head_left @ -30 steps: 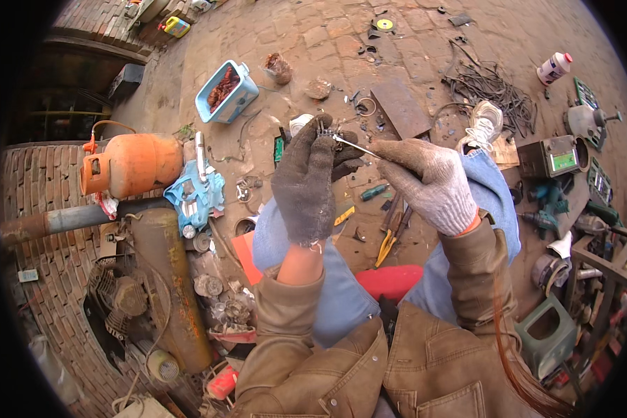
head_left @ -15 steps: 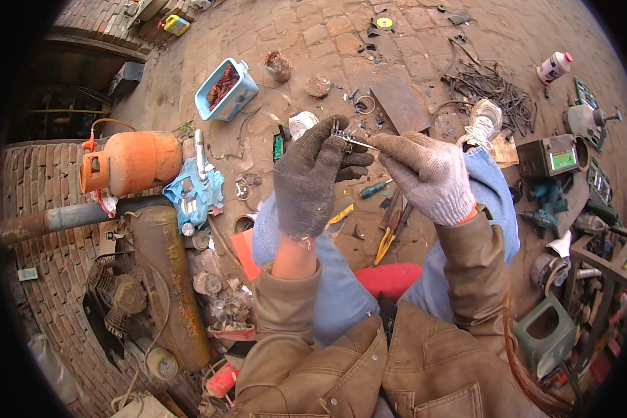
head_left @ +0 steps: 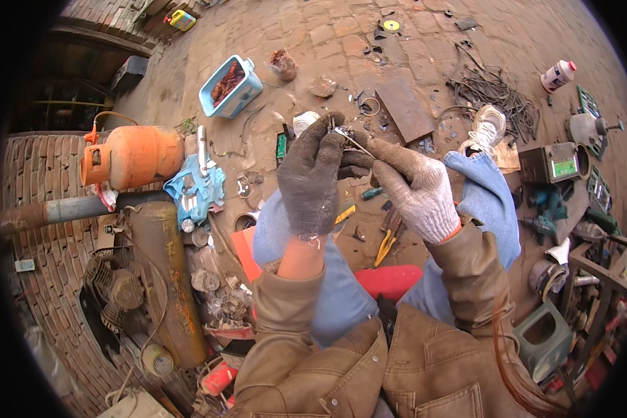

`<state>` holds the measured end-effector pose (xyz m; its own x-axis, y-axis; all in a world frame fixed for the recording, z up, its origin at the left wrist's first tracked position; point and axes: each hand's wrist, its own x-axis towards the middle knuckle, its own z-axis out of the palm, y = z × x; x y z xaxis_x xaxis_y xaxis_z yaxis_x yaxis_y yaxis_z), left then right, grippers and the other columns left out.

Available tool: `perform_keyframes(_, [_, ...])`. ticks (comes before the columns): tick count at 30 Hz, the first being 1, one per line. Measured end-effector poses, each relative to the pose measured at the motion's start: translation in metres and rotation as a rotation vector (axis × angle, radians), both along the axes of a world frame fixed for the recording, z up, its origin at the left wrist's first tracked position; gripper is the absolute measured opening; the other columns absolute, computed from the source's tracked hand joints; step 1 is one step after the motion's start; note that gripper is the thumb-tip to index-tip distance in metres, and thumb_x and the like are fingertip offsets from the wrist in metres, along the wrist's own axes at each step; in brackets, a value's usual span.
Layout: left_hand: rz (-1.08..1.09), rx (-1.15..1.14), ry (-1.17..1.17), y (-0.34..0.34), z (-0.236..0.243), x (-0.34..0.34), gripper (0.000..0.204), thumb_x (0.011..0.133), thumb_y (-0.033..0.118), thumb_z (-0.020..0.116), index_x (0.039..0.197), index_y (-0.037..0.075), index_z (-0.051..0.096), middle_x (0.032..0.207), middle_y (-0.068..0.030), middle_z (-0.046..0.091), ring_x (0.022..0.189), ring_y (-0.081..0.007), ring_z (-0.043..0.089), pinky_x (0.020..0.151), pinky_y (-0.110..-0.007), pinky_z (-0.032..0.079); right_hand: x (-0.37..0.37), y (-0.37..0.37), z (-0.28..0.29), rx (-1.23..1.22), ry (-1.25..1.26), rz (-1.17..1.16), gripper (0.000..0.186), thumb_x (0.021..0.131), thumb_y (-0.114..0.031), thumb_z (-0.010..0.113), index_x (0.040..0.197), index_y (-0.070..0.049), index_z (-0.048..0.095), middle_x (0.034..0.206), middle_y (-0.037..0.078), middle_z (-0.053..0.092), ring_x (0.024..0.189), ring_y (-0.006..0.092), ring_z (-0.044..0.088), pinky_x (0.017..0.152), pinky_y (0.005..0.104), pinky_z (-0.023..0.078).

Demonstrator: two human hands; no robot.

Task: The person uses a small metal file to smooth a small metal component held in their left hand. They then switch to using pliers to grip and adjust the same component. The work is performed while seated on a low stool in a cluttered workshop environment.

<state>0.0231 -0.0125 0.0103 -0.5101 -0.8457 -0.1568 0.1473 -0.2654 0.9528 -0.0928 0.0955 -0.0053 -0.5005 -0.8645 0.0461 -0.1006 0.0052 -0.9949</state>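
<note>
My left hand [head_left: 309,187], in a dark grimy work glove, is raised in front of my knees, its fingers closed round a small metal part [head_left: 339,131]. Most of that part is hidden by the glove, and its kind does not show. My right hand [head_left: 423,195] wears a pale knitted glove with brown-stained fingers. Thumb and fingers pinch a thin shiny metal rod [head_left: 357,145], which slants up to the small part and seems to touch it. Below the hands, pliers with yellow handles [head_left: 385,249] and a teal-handled screwdriver [head_left: 372,193] lie on the ground.
To the left are an orange gas cylinder [head_left: 149,155], a blue plastic bag [head_left: 203,188] and a rusty tank [head_left: 158,279]. A light blue tub [head_left: 238,99] and a metal plate [head_left: 405,111] lie ahead. Rightward are tangled cables [head_left: 498,97], a teal power drill [head_left: 552,212] and a stool [head_left: 545,339].
My right hand has come a little left and lower, and the rod now slants more steeply. The left hand keeps its hold on the small part. The whole view has shifted slightly.
</note>
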Motion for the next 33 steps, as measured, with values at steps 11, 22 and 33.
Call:
perform_keyframes(11, [0.147, -0.02, 0.049, 0.002, -0.003, -0.007, 0.031, 0.103, 0.011, 0.054, 0.129, -0.006, 0.054, 0.101, -0.0169, 0.071, 0.071, -0.0194, 0.071, 0.059, -0.027, 0.057, 0.008, 0.001, -0.001, 0.02, 0.192, -0.112, 0.026, 0.09, -0.006, 0.066, 0.115, -0.001, 0.07, 0.099, 0.022, 0.072, 0.091, 0.0336, 0.072, 0.078, 0.0365, 0.056])
perform_keyframes(22, [0.134, -0.03, 0.073, 0.001, -0.008, -0.009, 0.032, 0.102, 0.011, 0.056, 0.129, -0.007, 0.055, 0.102, -0.0174, 0.071, 0.078, -0.0197, 0.071, 0.063, -0.029, 0.06, 0.007, 0.001, -0.004, -0.042, 0.346, -0.143, 0.025, 0.09, -0.005, 0.067, 0.114, 0.003, 0.07, 0.087, 0.019, 0.071, 0.075, 0.0237, 0.071, 0.068, 0.0318, 0.055])
perform_keyframes(33, [0.208, -0.069, -0.009, 0.004, -0.004, -0.013, 0.028, 0.102, 0.003, 0.05, 0.127, -0.007, 0.057, 0.099, -0.0204, 0.07, 0.068, -0.0157, 0.065, 0.053, -0.026, 0.055, 0.009, -0.001, -0.004, -0.032, 0.352, -0.155, 0.025, 0.09, -0.006, 0.067, 0.113, 0.003, 0.07, 0.09, 0.021, 0.072, 0.077, 0.0256, 0.072, 0.07, 0.0331, 0.055])
